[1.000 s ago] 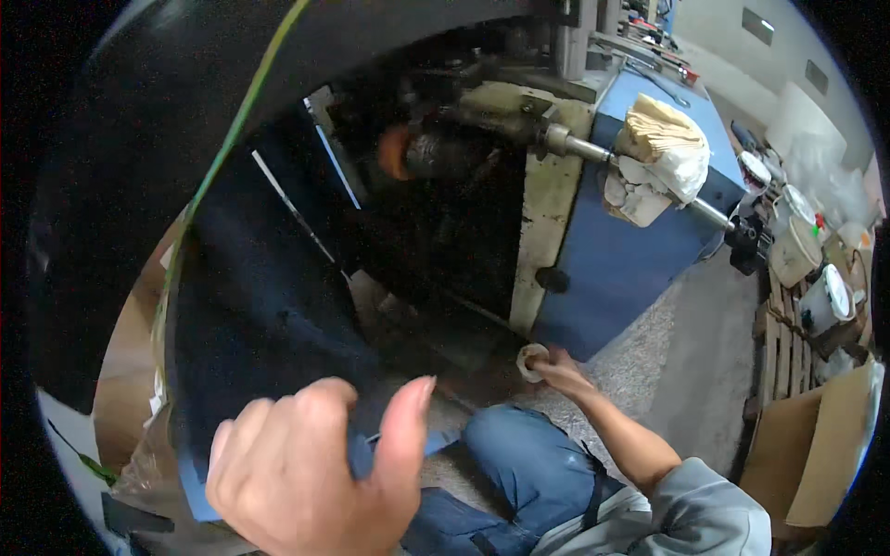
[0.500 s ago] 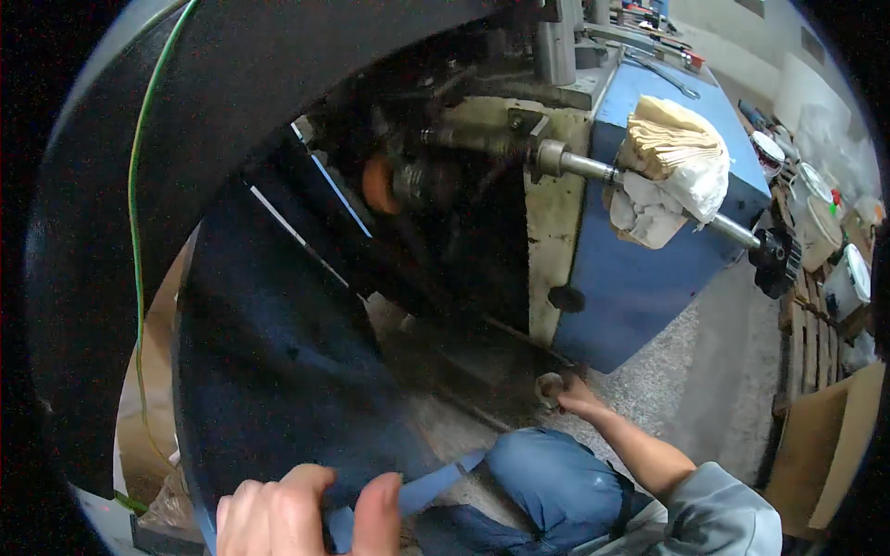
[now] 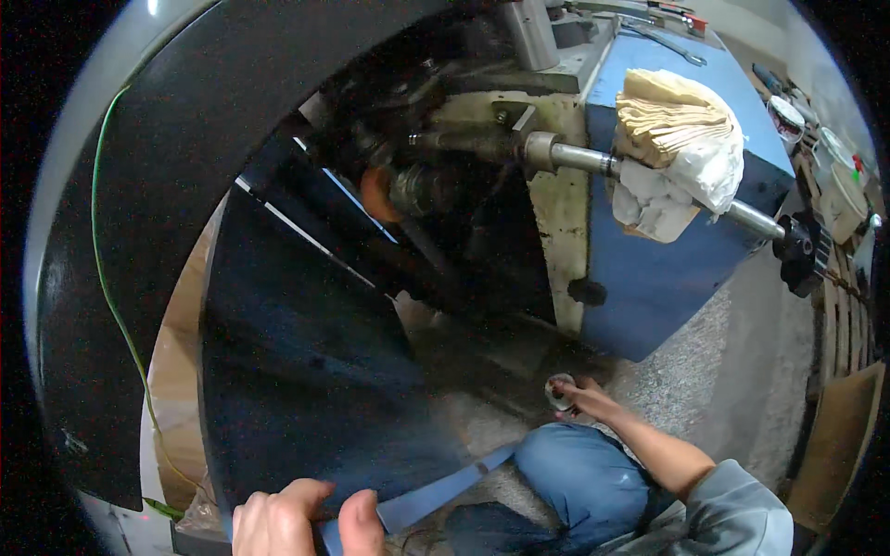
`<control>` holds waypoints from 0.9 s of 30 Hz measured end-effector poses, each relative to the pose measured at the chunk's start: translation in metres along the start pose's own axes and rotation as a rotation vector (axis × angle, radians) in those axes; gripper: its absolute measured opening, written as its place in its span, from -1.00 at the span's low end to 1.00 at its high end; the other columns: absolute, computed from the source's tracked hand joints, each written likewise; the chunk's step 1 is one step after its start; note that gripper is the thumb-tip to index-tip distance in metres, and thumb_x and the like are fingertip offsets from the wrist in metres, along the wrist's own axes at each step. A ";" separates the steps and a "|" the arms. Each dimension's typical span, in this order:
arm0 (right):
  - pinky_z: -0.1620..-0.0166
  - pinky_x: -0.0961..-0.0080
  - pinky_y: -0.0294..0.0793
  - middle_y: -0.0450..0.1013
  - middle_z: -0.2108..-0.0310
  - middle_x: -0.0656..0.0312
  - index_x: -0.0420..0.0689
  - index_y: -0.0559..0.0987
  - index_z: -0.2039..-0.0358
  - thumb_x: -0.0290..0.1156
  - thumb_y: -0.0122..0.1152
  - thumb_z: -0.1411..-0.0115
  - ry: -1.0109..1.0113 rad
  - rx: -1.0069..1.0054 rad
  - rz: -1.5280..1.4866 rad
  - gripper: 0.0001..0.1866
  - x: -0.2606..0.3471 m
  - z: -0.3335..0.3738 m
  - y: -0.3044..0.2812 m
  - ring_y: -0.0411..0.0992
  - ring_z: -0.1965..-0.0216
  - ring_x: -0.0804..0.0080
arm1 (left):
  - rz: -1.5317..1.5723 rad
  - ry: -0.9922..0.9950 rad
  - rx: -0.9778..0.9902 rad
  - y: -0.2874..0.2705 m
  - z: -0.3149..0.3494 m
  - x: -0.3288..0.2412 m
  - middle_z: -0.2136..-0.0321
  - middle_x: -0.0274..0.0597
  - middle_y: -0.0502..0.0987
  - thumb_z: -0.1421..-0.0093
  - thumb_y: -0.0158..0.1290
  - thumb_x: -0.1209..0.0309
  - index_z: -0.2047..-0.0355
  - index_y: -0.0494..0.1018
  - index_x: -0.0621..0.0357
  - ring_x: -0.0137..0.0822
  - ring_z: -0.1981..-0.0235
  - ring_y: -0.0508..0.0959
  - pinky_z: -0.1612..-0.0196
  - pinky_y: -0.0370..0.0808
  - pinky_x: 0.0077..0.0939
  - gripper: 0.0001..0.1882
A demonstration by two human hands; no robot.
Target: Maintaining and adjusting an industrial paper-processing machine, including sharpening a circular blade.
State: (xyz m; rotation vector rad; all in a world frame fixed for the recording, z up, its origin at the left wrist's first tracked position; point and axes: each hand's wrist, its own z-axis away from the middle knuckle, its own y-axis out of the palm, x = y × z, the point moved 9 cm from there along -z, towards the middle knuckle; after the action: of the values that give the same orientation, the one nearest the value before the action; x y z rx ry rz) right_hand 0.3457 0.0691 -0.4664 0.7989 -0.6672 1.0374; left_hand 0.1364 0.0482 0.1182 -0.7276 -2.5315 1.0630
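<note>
At the lower left, my left hand (image 3: 301,521) is closed over the blue edge (image 3: 431,499) of a large dark panel (image 3: 306,371), fingers on one side and thumb on the other. My right hand (image 3: 591,400) reaches low past my bent knee, near the floor at the foot of the blue machine housing (image 3: 663,269). Its fingers hold a small, round, whitish cup-like object (image 3: 558,393) with a dark middle; its exact kind is too small to tell. Beyond both hands lies the machine's dark, open interior (image 3: 464,232).
A metal shaft (image 3: 579,157) with a black knob (image 3: 805,252) juts out at right, a bundle of folded cloths (image 3: 681,116) resting on it. A wrench (image 3: 667,42) lies on the housing. Tubs (image 3: 839,199), a pallet (image 3: 839,320) and cardboard (image 3: 839,435) line the right. A green-yellow cable (image 3: 102,232) hangs at left.
The view has shifted, so most of the scene sits farther right. My right hand still holds the round object, whose round face shows more plainly. My left hand keeps its grip on the panel edge.
</note>
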 end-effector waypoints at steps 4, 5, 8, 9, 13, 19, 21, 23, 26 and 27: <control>0.43 0.53 0.57 0.58 0.19 0.20 -0.15 0.57 -0.09 -0.17 0.22 -0.41 -0.149 0.018 0.118 -0.62 -0.020 -0.021 -0.013 0.61 0.41 0.44 | 0.014 -0.023 0.005 0.002 0.000 0.001 0.54 -0.03 0.61 -0.23 0.28 0.30 0.44 0.62 0.22 -0.16 0.55 0.59 0.44 0.45 -0.43 -0.77; 0.43 0.53 0.57 0.58 0.19 0.20 -0.15 0.57 -0.09 -0.17 0.22 -0.41 -0.148 0.032 0.115 -0.62 -0.008 -0.014 -0.003 0.61 0.41 0.44 | 0.008 -0.026 0.006 0.002 0.000 0.002 0.54 -0.04 0.60 -0.23 0.28 0.31 0.44 0.63 0.23 -0.16 0.55 0.58 0.44 0.44 -0.43 -0.78; 0.05 0.23 0.59 0.63 0.20 0.19 -0.10 0.60 -0.03 -0.13 0.27 -0.36 0.034 0.021 0.018 -0.63 -0.003 0.004 0.003 0.60 0.21 0.33 | 0.002 -0.035 0.024 0.003 0.000 0.002 0.55 -0.05 0.59 -0.21 0.29 0.36 0.44 0.62 0.24 -0.17 0.56 0.56 0.46 0.43 -0.41 -0.81; 0.01 0.21 0.59 0.63 0.16 0.20 -0.08 0.58 -0.09 -0.17 0.29 -0.34 0.039 -0.021 0.116 -0.61 -0.005 0.004 -0.003 0.59 0.17 0.32 | 0.000 -0.034 0.025 0.003 0.000 0.002 0.55 -0.05 0.59 -0.21 0.29 0.36 0.44 0.62 0.24 -0.17 0.56 0.56 0.46 0.43 -0.41 -0.81; -0.05 0.17 0.59 0.63 0.11 0.20 -0.04 0.58 -0.16 -0.23 0.33 -0.32 -0.085 0.017 0.454 -0.57 -0.015 0.002 -0.016 0.58 0.10 0.32 | 0.022 -0.043 0.025 0.003 -0.001 0.001 0.57 -0.07 0.56 -0.18 0.30 0.40 0.45 0.61 0.23 -0.17 0.58 0.53 0.47 0.40 -0.39 -0.84; 0.16 0.30 0.66 0.64 0.25 0.26 -0.04 0.57 -0.20 -0.31 0.18 -0.42 -0.002 -0.035 0.346 -0.63 0.013 0.024 -0.008 0.64 0.21 0.38 | 0.064 -0.060 -0.004 0.000 0.000 0.001 0.59 -0.08 0.55 -0.16 0.33 0.38 0.48 0.60 0.21 -0.16 0.58 0.52 0.44 0.39 -0.37 -0.81; 0.25 0.34 0.64 0.63 0.26 0.25 -0.06 0.57 -0.17 -0.29 0.17 -0.42 -0.007 0.010 0.292 -0.65 -0.002 0.012 -0.016 0.63 0.30 0.42 | 0.074 -0.048 -0.012 -0.001 -0.001 0.000 0.61 -0.11 0.55 -0.16 0.35 0.34 0.48 0.60 0.19 -0.16 0.59 0.52 0.44 0.40 -0.35 -0.79; 0.35 0.39 0.63 0.63 0.28 0.24 -0.09 0.57 -0.14 -0.27 0.16 -0.43 -0.009 0.072 0.240 -0.66 0.010 0.016 -0.004 0.63 0.39 0.45 | 0.061 -0.048 -0.024 -0.003 -0.003 0.002 0.61 -0.12 0.55 -0.15 0.36 0.32 0.49 0.60 0.15 -0.15 0.58 0.53 0.44 0.40 -0.34 -0.79; 0.46 0.44 0.54 0.61 0.32 0.23 -0.15 0.58 0.02 -0.27 0.15 -0.39 -0.037 0.075 0.061 -0.73 0.061 0.025 0.037 0.58 0.48 0.51 | 0.038 -0.025 0.001 -0.003 -0.002 0.001 0.56 -0.12 0.58 -0.17 0.36 0.24 0.47 0.60 0.10 -0.09 0.54 0.55 0.43 0.42 -0.33 -0.77; 0.46 0.46 0.54 0.61 0.33 0.23 -0.16 0.57 0.00 -0.27 0.15 -0.39 -0.177 0.155 0.180 -0.72 0.098 0.023 0.056 0.58 0.48 0.50 | 0.039 -0.032 0.001 -0.001 0.000 0.004 0.56 -0.12 0.58 -0.17 0.36 0.24 0.47 0.60 0.10 -0.09 0.54 0.55 0.43 0.42 -0.33 -0.77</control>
State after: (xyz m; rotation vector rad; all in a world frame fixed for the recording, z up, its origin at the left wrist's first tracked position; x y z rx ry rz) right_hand 0.3271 0.1131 -0.3610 0.9866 -0.8284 1.2015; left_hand 0.1330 0.0496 0.1185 -0.7694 -2.5529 1.0966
